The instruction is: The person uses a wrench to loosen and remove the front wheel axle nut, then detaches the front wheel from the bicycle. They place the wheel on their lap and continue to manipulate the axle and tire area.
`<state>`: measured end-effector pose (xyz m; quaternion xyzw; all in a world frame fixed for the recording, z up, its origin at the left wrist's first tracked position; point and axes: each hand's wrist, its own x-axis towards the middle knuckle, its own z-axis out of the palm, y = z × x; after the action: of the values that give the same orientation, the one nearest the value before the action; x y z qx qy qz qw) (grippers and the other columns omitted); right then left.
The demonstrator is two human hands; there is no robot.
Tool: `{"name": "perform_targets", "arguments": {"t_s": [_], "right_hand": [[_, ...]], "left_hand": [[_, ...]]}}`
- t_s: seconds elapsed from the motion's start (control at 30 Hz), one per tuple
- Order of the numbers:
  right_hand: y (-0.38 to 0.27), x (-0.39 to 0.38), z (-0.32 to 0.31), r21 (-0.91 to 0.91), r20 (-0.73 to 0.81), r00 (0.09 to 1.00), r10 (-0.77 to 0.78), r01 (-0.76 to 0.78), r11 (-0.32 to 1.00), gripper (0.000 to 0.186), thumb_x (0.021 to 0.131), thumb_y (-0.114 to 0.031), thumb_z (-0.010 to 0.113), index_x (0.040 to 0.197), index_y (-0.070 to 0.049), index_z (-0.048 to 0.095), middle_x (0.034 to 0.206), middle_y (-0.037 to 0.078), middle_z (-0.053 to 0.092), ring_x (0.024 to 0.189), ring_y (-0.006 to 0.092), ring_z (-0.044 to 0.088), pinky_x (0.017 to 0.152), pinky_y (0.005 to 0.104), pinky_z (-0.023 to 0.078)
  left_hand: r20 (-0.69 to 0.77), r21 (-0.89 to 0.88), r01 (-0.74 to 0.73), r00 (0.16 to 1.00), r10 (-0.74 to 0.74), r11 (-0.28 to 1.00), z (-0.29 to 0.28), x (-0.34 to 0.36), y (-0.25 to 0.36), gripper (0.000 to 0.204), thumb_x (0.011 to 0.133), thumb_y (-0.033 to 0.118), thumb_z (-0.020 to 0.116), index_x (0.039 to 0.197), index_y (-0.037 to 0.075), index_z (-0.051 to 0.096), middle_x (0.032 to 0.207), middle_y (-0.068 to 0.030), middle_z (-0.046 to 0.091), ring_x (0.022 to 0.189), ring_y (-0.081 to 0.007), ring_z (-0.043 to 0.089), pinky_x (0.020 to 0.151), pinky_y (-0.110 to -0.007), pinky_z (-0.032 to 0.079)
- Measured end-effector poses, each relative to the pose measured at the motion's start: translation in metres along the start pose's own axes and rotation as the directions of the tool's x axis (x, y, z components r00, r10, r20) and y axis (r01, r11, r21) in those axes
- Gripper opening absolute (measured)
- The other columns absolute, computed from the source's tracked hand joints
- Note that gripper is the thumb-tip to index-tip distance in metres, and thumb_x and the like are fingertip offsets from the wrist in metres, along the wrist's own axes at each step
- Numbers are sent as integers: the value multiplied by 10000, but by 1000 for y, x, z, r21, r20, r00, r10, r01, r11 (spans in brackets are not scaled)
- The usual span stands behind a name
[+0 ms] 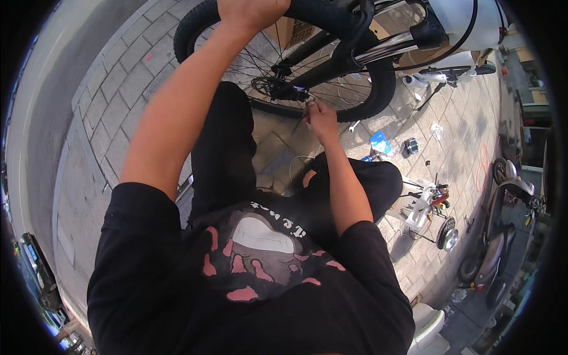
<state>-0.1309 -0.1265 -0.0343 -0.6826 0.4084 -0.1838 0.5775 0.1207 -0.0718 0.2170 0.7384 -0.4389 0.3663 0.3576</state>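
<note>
The bicycle tyre is touched by the left hand, fingers unseen, while an indistinct part is pinched by the right hand.

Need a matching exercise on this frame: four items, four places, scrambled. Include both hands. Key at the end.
Items
1. left hand
2. right hand
3. blue packet
4. scooter

Places
A. on the paving, right of the bicycle wheel
B. against the bicycle tire, at the picture's top edge
C. parked near the picture's right edge
D. near the lower end of the bicycle fork, fingers curled in

Pairs: 1-B, 2-D, 3-A, 4-C
</note>
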Motion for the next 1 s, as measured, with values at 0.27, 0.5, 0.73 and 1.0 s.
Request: {"name": "perform_targets", "arguments": {"t_s": [0.27, 0.5, 0.73, 1.0], "right_hand": [[43, -4, 10, -417, -158, 973, -170, 90, 905, 290, 988, -273, 577, 926, -11, 687, 797, 172, 717, 778, 328, 720, 714, 416, 535], [65, 1, 38, -406, -116, 981, -155, 95, 909, 280, 988, -278, 571, 999, -18, 674, 943, 254, 705, 943, 467, 670, 812, 520, 521], [68, 5, 43, -337, -191, 956, -225, 151, 929, 286, 1003, -276, 563, 966, -16, 678, 841, 186, 720, 827, 367, 712, 753, 440, 529], [48, 3, 43, -234, -83, 993, -89, 67, 970, 274, 1002, -297, 548, 986, -56, 679, 883, 186, 714, 901, 402, 692, 796, 475, 526]], "left_hand": [[52, -72, -11, 999, 14, 997, 1, 0, 5, 479, 972, 357, 517, 646, 58, 702, 679, -204, 685, 635, -423, 678, 633, -536, 550], [100, -46, 38, 994, -33, 998, -3, 5, 2, 485, 966, 368, 521, 642, 50, 693, 680, -207, 682, 640, -432, 678, 639, -545, 549], [100, -59, 41, 994, -35, 997, -1, 4, 3, 488, 967, 369, 521, 639, 50, 692, 682, -210, 682, 640, -431, 679, 637, -542, 550], [79, -7, 35, 996, -35, 999, -8, 4, 2, 492, 978, 370, 507, 650, 56, 698, 685, -206, 685, 646, -429, 680, 647, -546, 548]]}}
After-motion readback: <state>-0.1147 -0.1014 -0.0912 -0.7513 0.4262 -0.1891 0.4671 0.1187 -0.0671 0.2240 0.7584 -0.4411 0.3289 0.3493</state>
